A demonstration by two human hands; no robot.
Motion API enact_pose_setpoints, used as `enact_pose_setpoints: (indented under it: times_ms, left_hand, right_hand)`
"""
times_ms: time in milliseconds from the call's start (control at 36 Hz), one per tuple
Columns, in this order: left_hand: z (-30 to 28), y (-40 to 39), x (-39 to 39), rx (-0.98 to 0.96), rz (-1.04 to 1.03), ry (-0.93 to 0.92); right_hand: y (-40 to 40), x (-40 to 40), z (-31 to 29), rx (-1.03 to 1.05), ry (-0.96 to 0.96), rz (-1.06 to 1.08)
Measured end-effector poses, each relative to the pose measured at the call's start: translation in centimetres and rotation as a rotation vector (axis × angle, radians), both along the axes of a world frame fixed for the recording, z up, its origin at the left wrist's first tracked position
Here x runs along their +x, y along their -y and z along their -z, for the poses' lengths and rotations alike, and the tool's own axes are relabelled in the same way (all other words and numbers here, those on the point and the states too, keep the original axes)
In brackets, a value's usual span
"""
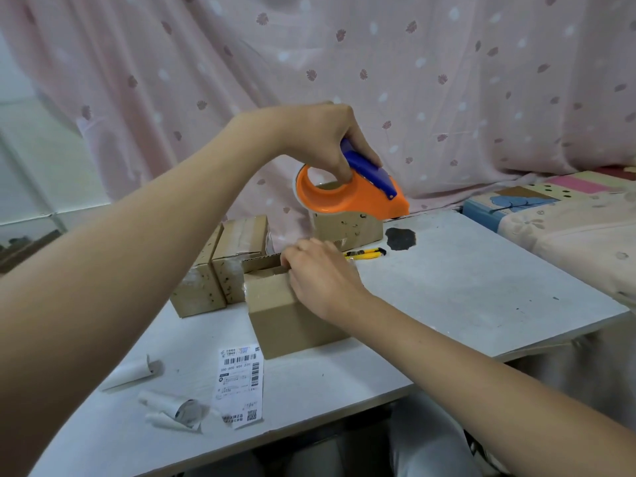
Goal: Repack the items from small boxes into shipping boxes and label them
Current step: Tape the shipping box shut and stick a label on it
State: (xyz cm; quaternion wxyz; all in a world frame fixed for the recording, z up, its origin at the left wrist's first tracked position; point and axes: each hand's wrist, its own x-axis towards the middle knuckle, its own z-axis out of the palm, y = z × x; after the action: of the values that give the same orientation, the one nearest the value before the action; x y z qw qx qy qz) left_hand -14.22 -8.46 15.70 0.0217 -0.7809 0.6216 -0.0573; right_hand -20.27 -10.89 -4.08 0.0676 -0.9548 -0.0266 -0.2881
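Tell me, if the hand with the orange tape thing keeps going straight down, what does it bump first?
Probably the small cardboard box right under the tape dispenser that the left hand grips. The dispenser would land on its top first, though depth is hard to judge from this view.

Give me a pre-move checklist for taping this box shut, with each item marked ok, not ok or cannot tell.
1. Tape dispenser in hand: ok; the left hand grips its blue handle, raised above the table.
2. Shipping box steadied: ok; the right hand rests on its top edge.
3. Flaps fully closed: cannot tell; the hand covers the seam, and a flap edge shows behind it.
4. Tape end started on the box: cannot tell; no strip is clearly visible.
5. Shipping label ready: ok; it lies flat on the table in front of the box.
6. Utility knife clear of the taping path: ok; it lies behind the box.
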Motion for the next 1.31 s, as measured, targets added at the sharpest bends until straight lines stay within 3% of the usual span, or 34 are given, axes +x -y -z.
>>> enact_pose_setpoints:
  times_ms: [111, 333, 500, 750, 944, 1139, 1306]
  left_hand:
    - [0.1, -0.2, -0.1, -0.003, 0.008, -0.012]
    - [0.0, -1.9, 0.6, -0.029, -0.023, -0.017]
    - [0.2, -3.5, 1.3, -0.071, -0.061, -0.053]
    - [1.1, -8.8, 3.7, -0.117, -0.152, -0.15]
    - [4.0, -13.2, 5.8, -0.079, -0.251, -0.282]
    - [6.8, -14.8, 6.6, -0.044, -0.274, -0.287]
    - [8.1, -15.2, 6.6, -0.031, -0.28, -0.281]
  right_hand:
    - [0.1, 0.3, 0.6, -0.065, -0.003, 0.098]
    - [-0.1, -0.2, 1.2, -0.093, -0.32, 0.168]
    - [-0.1, -0.3, 2.7, -0.056, -0.44, 0.104]
    - [0.7, -1.0, 3.8, -0.021, -0.275, -0.01]
    - [0.1, -0.5, 5.6, -0.037, -0.198, 0.085]
    - [0.1, -1.4, 5.9, -0.132, -0.135, 0.103]
    - [0.0, -2.5, 4.5, -0.097, -0.221, 0.004]
